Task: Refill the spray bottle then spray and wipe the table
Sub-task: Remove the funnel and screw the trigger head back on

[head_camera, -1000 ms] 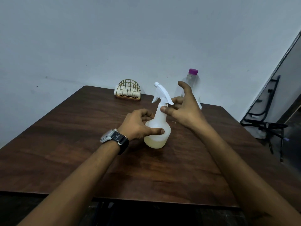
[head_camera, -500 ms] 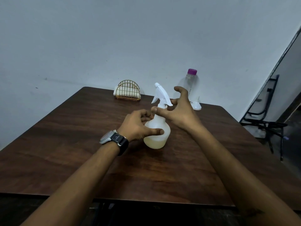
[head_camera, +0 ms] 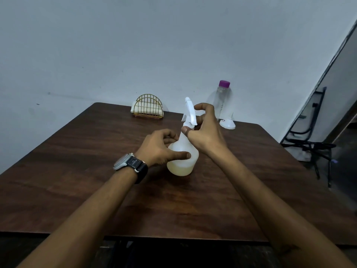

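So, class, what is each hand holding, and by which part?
Both hold the spray bottle: the left hand grips its round body, the right hand pinches its neck just under the trigger head.

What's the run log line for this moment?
stage: refill, sprayer head on | left hand: holds spray bottle body | right hand: grips its neck | liquid: low, yellowish | purple-capped bottle, white funnel: at back, untouched

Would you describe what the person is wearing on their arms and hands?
Both forearms are bare, with no sleeves or gloves in view. By the left hand, the wrist carries a wristwatch with a round silvery-grey case and a dark strap bearing pale lettering. The right hand shows nothing worn.
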Available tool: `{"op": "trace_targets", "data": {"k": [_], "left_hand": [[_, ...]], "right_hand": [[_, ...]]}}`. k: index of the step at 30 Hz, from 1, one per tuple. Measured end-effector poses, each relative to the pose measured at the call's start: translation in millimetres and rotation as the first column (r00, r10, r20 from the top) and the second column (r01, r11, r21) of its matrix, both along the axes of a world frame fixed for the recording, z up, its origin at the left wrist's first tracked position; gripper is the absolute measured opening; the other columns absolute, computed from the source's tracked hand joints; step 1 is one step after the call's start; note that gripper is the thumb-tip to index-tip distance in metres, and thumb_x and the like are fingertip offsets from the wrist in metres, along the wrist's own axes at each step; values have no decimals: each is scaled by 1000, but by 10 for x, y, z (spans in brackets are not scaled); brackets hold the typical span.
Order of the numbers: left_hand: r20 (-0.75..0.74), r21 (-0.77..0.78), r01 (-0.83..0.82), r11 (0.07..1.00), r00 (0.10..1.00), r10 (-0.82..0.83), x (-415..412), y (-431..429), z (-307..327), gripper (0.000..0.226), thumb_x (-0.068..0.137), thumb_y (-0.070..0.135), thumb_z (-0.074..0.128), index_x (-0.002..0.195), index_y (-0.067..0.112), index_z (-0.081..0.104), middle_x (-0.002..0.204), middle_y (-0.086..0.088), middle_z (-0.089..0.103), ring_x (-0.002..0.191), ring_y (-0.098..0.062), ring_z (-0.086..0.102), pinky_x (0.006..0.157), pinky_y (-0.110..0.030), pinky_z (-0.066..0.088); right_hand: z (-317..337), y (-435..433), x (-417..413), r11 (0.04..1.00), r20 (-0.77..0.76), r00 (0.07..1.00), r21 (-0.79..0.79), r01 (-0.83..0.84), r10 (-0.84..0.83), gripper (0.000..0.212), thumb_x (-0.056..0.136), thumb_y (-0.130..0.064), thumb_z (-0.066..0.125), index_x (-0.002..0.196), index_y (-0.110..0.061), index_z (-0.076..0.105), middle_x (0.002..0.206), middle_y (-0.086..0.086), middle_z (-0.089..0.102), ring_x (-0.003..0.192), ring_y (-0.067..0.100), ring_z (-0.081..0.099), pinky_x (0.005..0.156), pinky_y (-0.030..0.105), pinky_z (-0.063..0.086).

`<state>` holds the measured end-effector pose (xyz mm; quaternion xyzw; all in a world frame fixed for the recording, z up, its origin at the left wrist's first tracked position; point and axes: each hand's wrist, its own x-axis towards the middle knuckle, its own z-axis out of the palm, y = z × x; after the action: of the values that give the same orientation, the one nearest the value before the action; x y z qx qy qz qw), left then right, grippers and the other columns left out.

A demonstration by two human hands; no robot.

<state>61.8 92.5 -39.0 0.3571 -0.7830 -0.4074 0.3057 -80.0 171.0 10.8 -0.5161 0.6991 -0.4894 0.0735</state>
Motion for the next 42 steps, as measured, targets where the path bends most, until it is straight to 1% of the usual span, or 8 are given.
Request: {"op": "trace_targets", "data": {"k": [5,7,11,24,28,32,38,42], "left_hand": [[19,5,8,1000,1000,-8,3,-9,-6,58,53,49,98,100,31,69,102,15,77,93,5,71,87,-29,60],[28,2,7,1000,1000,-7,3,-5,-1,58,54,49,97,101,31,69,103,15,77,93,5,70,86,-27,60],[33,9,9,1000,999,-10,-8,-2,17,59,55,47,98,103,28,69,103,13,77,95,0,72,89,-33,61],[34,35,-4,999,999,3,1,18,21,60,54,48,98,102,31,68,103,15,77,96,-1,71,93,-36,59],[30,10,3,1000,1000,-3,1,39,23,64,54,49,98,107,31,68,108,12,77,99,-3,72,94,-37,59],[17,-6,31,1000,999,-31,6,79,9,68,56,49,98,115,31,68,106,12,78,100,-3,72,94,-37,59],[6,-54,72,996,997,-72,35,151,13,57,61,47,96,107,30,67,106,16,75,99,9,68,85,-23,59],[-31,24,139,990,990,-138,109,149,30,51,64,44,95,107,28,71,114,16,75,110,6,67,93,-25,59]], "right_hand": [[6,0,-13,1000,-26,999,-13,26,-26,62,82,-23,80,125,-37,38,81,-16,61,78,-3,61,64,21,43],[17,38,-75,998,19,998,36,-57,57,72,87,-24,80,143,-33,36,97,-19,65,93,4,67,81,31,56],[0,76,-166,971,201,955,58,-234,218,81,98,-12,69,160,-27,20,115,-9,77,117,14,69,109,45,51],[-105,-13,-90,995,304,950,-91,-47,73,58,82,-7,85,122,-32,50,106,8,82,100,15,77,98,49,58],[-175,28,-81,992,198,974,-88,-90,106,68,86,-25,82,144,-33,47,116,2,78,109,14,73,101,46,57],[-222,-45,-37,987,185,973,56,-150,137,89,78,-65,72,152,-35,35,143,0,52,128,19,57,108,44,48],[-224,-109,-5,999,117,993,15,-37,35,48,94,-69,55,116,-26,60,115,2,55,94,7,62,79,30,47],[-106,8,-136,996,261,965,-93,3,21,42,100,-59,55,95,-19,67,75,4,72,54,5,66,54,17,51]]}}
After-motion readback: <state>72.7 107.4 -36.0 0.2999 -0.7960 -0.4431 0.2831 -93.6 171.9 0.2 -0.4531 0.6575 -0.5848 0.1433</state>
